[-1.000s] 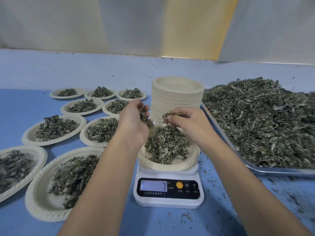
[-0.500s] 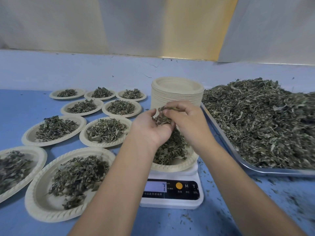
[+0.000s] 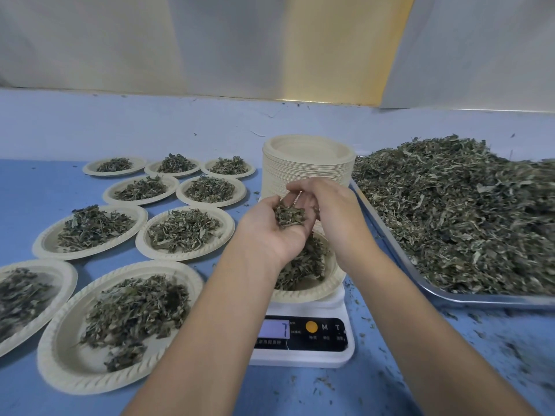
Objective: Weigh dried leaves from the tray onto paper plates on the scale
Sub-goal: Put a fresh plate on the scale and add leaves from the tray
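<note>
left grip point(image 3: 270, 232) cupping leaves point(image 3: 288, 216), right grip point(image 3: 333, 211) pinching

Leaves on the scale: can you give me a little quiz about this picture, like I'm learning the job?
1. True or false: the stack of empty plates stands behind the scale.
2. Which hand cups a handful of leaves over the plate on the scale? A) left hand B) right C) neither
3. How many filled plates lie on the table left of the scale?

Key: 1 true; 2 A; 3 nine.
</note>
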Demonstrator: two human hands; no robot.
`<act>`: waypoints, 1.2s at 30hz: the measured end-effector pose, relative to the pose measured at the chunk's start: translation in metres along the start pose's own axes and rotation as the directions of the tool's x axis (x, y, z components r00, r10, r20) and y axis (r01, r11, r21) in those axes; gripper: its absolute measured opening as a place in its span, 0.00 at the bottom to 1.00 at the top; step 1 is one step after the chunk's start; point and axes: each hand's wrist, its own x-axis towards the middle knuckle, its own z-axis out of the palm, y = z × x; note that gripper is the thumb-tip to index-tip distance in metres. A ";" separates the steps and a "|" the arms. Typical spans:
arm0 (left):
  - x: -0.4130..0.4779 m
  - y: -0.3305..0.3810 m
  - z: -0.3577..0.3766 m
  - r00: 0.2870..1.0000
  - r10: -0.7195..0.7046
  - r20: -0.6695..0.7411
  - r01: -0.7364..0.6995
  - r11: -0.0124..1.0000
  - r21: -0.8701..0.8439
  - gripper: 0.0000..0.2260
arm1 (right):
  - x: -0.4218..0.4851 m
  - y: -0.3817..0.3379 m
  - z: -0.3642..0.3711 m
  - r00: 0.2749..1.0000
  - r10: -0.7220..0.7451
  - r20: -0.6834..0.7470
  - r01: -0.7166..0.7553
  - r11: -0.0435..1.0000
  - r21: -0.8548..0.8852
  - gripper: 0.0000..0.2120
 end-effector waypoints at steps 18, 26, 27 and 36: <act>0.037 -0.053 0.043 1.000 0.027 -0.005 -0.025 0.968 0.251 0.18 | 0.016 -0.016 -0.042 0.931 0.325 -0.166 -0.183 0.810 0.557 0.13; 0.081 -0.129 0.068 0.997 -0.078 -0.015 0.075 0.861 0.503 0.17 | 0.023 -0.005 -0.108 0.771 -0.027 -0.636 -0.073 0.989 -0.130 0.05; 0.085 -0.136 0.069 0.995 -0.101 -0.001 0.086 0.844 0.529 0.18 | 0.023 -0.003 -0.115 0.764 -0.061 -0.643 -0.079 0.979 -0.187 0.05; 0.101 -0.155 0.064 0.997 -0.074 0.034 0.015 0.583 0.812 0.16 | 0.028 0.020 -0.142 0.757 0.042 -0.652 -0.187 0.970 -0.154 0.13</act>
